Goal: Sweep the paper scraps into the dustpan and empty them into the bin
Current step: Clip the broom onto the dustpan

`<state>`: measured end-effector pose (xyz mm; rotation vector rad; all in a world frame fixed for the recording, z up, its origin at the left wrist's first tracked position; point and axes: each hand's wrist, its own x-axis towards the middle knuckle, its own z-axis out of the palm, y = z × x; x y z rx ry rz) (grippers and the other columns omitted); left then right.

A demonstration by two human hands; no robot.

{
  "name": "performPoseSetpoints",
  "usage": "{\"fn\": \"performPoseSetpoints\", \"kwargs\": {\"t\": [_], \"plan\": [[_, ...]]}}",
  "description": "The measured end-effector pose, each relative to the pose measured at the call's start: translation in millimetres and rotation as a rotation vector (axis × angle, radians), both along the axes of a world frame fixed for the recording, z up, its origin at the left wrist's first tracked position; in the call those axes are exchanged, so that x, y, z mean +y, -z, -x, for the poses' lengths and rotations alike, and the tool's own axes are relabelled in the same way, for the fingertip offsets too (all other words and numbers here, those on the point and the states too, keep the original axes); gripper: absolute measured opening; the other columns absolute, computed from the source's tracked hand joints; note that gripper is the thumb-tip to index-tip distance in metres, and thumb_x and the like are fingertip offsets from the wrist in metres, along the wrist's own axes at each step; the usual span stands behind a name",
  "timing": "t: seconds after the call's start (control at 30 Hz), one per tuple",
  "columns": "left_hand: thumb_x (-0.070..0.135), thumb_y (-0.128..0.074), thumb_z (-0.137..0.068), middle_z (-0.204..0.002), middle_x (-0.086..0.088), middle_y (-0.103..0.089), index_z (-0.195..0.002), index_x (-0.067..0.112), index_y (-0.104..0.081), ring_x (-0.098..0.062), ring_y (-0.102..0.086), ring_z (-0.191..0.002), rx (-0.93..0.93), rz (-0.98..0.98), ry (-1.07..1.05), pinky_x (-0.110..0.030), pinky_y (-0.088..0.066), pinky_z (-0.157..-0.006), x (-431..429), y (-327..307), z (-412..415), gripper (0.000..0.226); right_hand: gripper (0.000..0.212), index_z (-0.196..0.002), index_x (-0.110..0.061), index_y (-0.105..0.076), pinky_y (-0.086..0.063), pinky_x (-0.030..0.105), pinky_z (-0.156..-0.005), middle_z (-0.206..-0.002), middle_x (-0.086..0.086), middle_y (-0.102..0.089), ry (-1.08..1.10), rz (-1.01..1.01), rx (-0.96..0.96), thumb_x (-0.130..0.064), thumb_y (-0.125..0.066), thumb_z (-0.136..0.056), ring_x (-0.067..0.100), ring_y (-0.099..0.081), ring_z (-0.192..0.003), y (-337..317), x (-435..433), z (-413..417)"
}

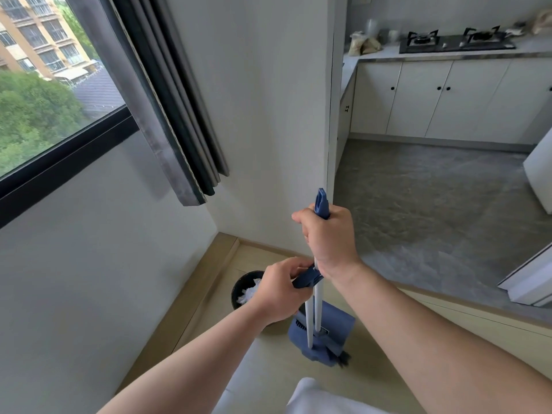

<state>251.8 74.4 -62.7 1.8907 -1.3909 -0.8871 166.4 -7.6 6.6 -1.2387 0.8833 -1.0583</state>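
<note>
My right hand (328, 237) grips the blue top of the broom handle (322, 203), which stands upright. My left hand (277, 289) holds the blue grip of the dustpan handle (307, 278), just below and left of the right hand. Both white poles run down to the blue dustpan (334, 322), which stands on the wooden floor with the broom head (325, 355) against it. A black round bin (243, 286) sits in the corner left of the dustpan, partly hidden by my left hand. White paper scraps (249, 292) lie inside the bin.
White walls meet in a corner behind the bin, with a window and dark curtain (179, 115) at the left. To the right, a grey floor (433, 204) leads to white kitchen cabinets (433, 97). A white appliance (540, 174) stands at the right edge.
</note>
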Motion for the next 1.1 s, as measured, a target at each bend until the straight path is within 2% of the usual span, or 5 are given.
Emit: {"fn": "performPoseSetpoints", "kwargs": {"t": [0.33,0.5,0.73,0.97,1.1], "plan": [[0.002,-0.062,-0.079,-0.082,0.010,-0.069,-0.095,0.031,-0.061,-0.008,-0.060,-0.045,0.084,0.039,0.008,-0.024,-0.049,-0.047,-5.4,8.9,18.1,0.033,0.038,-0.055,0.002,-0.028,-0.031,0.037,-0.059,-0.054,0.010,-0.024,0.048,-0.007,-0.015,-0.009,-0.062,-0.069,0.019,-0.023,-0.051,4.3,4.3,13.1],[0.010,-0.061,-0.079,-0.105,0.011,-0.070,-0.108,0.028,-0.062,-0.019,-0.064,-0.047,0.054,0.013,0.023,-0.032,-0.056,-0.049,-18.8,14.3,15.5,0.035,0.039,-0.054,-0.001,-0.029,-0.028,0.038,-0.056,-0.054,0.010,-0.026,0.029,0.043,0.039,-0.012,-0.063,-0.070,0.024,-0.023,-0.055,12.6,-9.1,15.6],[0.040,-0.071,-0.075,-0.127,0.015,-0.059,-0.135,0.032,-0.046,-0.012,-0.060,-0.109,-0.363,-0.179,0.030,-0.027,-0.049,-0.084,-29.3,28.4,-13.4,0.065,0.051,-0.066,0.010,-0.031,-0.030,0.038,-0.061,-0.060,0.023,-0.029,-0.084,0.032,0.110,-0.023,-0.067,-0.080,0.025,-0.029,-0.060,43.7,-36.8,22.3],[0.025,-0.069,-0.081,-0.131,-0.001,-0.057,-0.141,0.024,-0.037,-0.022,-0.058,-0.111,-0.459,-0.395,-0.118,-0.031,-0.052,-0.081,-16.0,50.8,-59.6,0.069,0.062,-0.063,-0.020,-0.050,-0.043,0.035,-0.074,-0.063,-0.004,-0.053,-0.166,0.202,1.017,-0.076,-0.036,-0.087,0.017,-0.044,-0.075,87.9,-61.9,10.2],[0.023,-0.061,-0.081,-0.127,-0.001,-0.058,-0.139,0.025,-0.041,-0.022,-0.060,-0.107,-0.440,-0.430,-0.134,-0.036,-0.055,-0.082,-7.4,57.9,-73.2,0.061,0.055,-0.059,-0.017,-0.038,-0.035,0.031,-0.055,-0.054,-0.001,-0.043,-0.269,0.017,0.900,-0.059,-0.053,-0.091,0.018,-0.043,-0.055,117.9,-61.6,6.6]]}}
